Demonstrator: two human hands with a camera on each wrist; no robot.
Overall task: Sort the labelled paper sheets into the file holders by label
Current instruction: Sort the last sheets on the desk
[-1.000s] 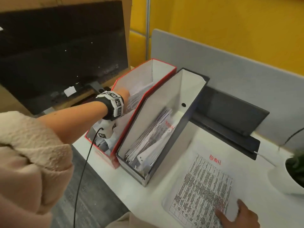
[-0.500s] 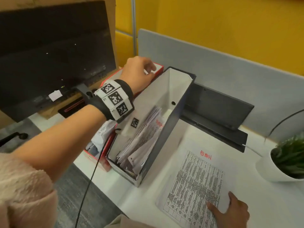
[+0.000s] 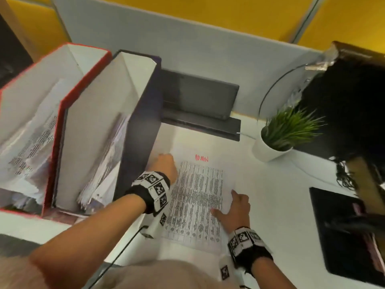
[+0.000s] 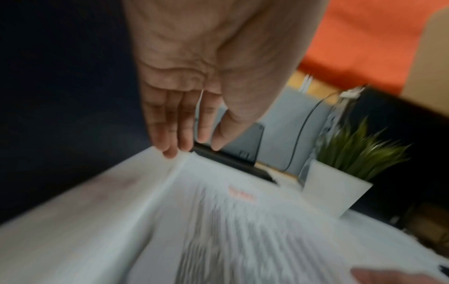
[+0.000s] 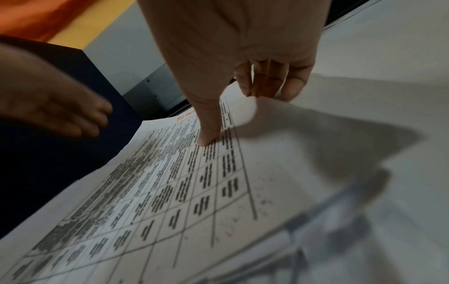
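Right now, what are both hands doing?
Left hand: open, fingertips at the ADMIN sheet's top-left corner.
Right hand: open, thumb pressing that sheet.

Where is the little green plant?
In the head view, the plant sits in a white pot on the right side of the desk, beyond the paper sheet and beside a dark box.

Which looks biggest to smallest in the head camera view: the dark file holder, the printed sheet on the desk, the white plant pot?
1. dark file holder, nearest the camera, which may inflate it
2. printed sheet, partly covered by both hands
3. white plant pot, plainly the smallest
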